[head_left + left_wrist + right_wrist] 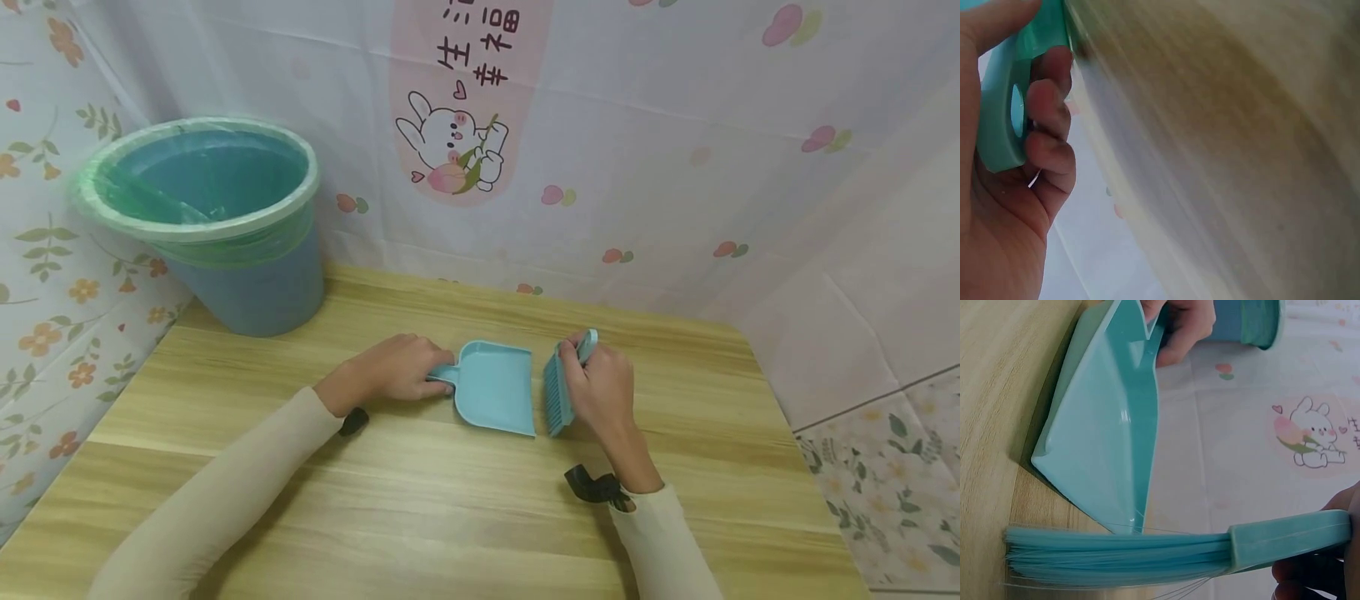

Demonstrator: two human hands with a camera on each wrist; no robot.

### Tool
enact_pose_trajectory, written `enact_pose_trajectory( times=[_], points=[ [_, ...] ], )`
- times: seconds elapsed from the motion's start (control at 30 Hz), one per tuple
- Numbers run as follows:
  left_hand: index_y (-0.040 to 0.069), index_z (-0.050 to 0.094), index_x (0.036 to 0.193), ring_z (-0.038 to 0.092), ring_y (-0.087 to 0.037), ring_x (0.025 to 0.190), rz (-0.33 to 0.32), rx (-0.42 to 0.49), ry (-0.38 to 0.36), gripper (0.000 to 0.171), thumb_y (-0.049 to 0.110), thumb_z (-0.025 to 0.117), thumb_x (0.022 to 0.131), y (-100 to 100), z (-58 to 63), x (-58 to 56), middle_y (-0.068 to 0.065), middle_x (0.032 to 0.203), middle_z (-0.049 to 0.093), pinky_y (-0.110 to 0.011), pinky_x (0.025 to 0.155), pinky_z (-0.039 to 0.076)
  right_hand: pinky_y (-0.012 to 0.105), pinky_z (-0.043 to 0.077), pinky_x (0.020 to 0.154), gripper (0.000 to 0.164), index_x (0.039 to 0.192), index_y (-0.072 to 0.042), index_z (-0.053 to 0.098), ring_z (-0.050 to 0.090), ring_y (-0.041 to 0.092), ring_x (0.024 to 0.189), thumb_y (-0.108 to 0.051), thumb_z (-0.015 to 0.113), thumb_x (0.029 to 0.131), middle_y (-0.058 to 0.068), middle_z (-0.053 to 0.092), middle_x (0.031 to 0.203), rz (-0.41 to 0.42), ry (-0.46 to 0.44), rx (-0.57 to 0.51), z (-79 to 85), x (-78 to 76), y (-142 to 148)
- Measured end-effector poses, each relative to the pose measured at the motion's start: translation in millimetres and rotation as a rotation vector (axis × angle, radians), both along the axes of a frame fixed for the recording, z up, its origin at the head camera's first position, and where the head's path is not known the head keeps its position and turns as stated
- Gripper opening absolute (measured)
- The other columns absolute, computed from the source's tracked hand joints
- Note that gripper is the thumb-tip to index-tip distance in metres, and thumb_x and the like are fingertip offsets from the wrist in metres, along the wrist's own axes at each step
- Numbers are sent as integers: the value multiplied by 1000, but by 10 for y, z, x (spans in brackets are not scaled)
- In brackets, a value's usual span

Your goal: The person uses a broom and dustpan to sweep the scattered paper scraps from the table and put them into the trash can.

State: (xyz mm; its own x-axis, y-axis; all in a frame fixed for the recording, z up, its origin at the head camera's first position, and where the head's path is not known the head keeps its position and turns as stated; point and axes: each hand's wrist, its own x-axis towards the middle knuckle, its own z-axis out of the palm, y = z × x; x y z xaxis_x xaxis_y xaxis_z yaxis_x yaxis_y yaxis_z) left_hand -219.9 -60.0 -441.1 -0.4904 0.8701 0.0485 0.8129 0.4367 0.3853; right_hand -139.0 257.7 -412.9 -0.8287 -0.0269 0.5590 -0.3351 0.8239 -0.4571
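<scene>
A light blue dustpan (495, 387) lies low over the wooden table, its wide lip facing right. My left hand (401, 367) grips its short handle; in the left wrist view the fingers (1050, 150) curl round the handle (1000, 119), which has a hole in it. Just right of the lip, a matching hand brush (555, 396) is held by its handle in my right hand (603, 379). The right wrist view shows the bristles (1110, 556) pointing down to the tabletop, close beside the front edge of the dustpan (1100, 425).
A blue bin (262, 283) lined with a green bag stands at the table's back left corner. Behind the wooden table (420, 508) hangs a white curtain (652, 125) with a rabbit print. Black wrist straps show on both arms.
</scene>
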Motion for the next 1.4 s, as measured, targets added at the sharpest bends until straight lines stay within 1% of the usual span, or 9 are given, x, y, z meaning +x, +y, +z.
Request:
enact_pose_trajectory(
  times=[0.2, 0.37, 0.7, 0.9, 1.03, 1.17, 1.27, 1.37, 1.4],
  points=[
    [10, 69, 103, 47, -8, 69, 24, -20, 1, 28, 36, 80, 101, -22, 21, -12, 7, 81, 55, -28, 63, 42, 34, 36, 48, 33, 88, 0, 76, 43, 14, 48, -16, 56, 108, 4, 61, 60, 3, -18, 11, 11, -6, 0],
    [4, 72, 115, 56, -13, 81, 75, -70, 2, 35, 34, 80, 101, -62, 85, 16, 0, 101, 67, -34, 78, 53, 34, 34, 49, 29, 92, -1, 77, 40, 13, 49, -16, 58, 108, 3, 61, 62, 20, -67, 64, 49, 23, 48],
    [1, 72, 133, 69, -23, 103, 173, -92, -21, 42, 27, 81, 101, -76, 234, 142, -9, 123, 71, -44, 96, 57, 31, 40, 51, 13, 102, -4, 79, 47, 9, 55, -8, 67, 101, -1, 65, 70, 182, -193, 200, 301, 164, 112],
    [3, 73, 132, 68, -22, 100, 198, -72, 14, 40, 23, 83, 100, -30, 229, 188, -9, 122, 72, -42, 93, 57, 29, 42, 52, 10, 102, -8, 80, 51, 11, 58, -3, 76, 94, 3, 72, 89, 350, 19, 361, 407, 242, 51],
    [5, 75, 129, 68, -21, 98, 209, -80, 34, 37, 23, 85, 99, -7, 227, 191, -6, 117, 72, -42, 92, 58, 24, 34, 49, 33, 105, -14, 78, 48, 11, 61, 7, 83, 79, 0, 60, 87, 535, 174, 545, 393, 241, -24],
    [6, 76, 124, 67, -20, 97, 197, -85, 40, 32, 22, 85, 98, 20, 241, 194, -5, 112, 72, -42, 90, 58, 23, 45, 51, 48, 109, -18, 79, 58, 15, 72, 5, 93, 70, 2, 61, 96, 644, 258, 752, 327, 251, -95],
    [6, 76, 122, 68, -21, 98, 194, -87, 29, 30, 21, 85, 98, 34, 245, 197, -6, 114, 73, -42, 91, 58, 26, 55, 59, 40, 113, -18, 79, 62, 19, 80, -4, 95, 79, 3, 65, 102, 685, 307, 893, 237, 249, -129],
    [6, 77, 123, 70, -22, 103, 195, -89, 27, 29, 20, 85, 98, 35, 239, 201, -7, 118, 74, -43, 94, 58, 26, 57, 62, 15, 115, -16, 77, 62, 20, 84, -6, 71, 106, 5, 65, 106, 714, 345, 979, 128, 229, -146],
    [6, 77, 123, 70, -23, 105, 195, -88, 26, 29, 19, 85, 99, 33, 236, 200, -7, 119, 74, -44, 95, 58, 26, 56, 62, 19, 115, -15, 76, 61, 20, 84, -6, 60, 112, 5, 65, 107, 722, 355, 993, 89, 220, -151]
  ],
)
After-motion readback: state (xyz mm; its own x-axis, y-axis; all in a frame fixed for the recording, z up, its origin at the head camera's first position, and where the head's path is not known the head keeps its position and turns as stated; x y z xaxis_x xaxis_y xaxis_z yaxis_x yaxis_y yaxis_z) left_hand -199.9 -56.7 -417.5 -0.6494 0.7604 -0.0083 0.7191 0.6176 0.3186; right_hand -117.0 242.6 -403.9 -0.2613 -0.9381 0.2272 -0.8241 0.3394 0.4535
